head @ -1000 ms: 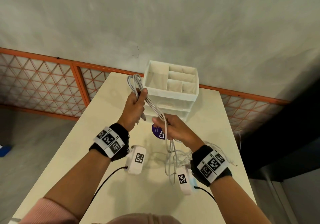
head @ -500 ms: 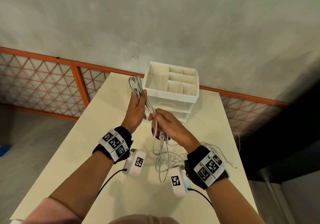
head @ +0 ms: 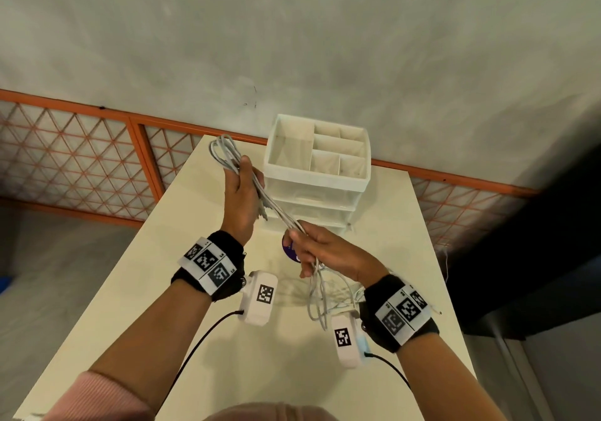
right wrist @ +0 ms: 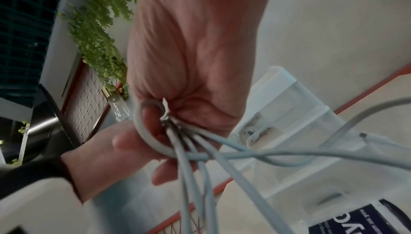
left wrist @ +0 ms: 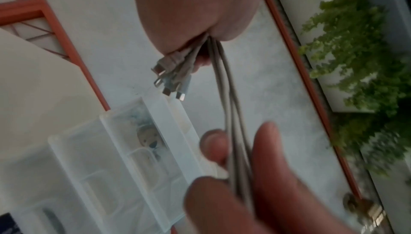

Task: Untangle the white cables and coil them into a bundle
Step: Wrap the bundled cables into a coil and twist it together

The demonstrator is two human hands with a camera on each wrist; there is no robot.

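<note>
1. Above the pale surface, in front of the white drawer organiser, both hands hold the white cables in the air; nothing of the held stretch touches the surface.
2. The left hand is the higher and farther one. Its fingers are curled round the gathered loops, which stick out past its top, while several connector ends hang below the fist.
3. The right hand is lower and nearer the body, its fingers pinching the same strands where they leave the left hand.
4. Between the hands the strands run as one taut line, slanting down from far-left to near-right; that is the long axis the next wrap must follow.
5. Below the right hand the slack hangs down in loose, crossing loops towards the surface, one strand crossing the rest in the right wrist view.
6. In my judgement the right hand, being next to the slack, is the one to carry the next length up to the left hand's coil; the crossing could snag.
</note>
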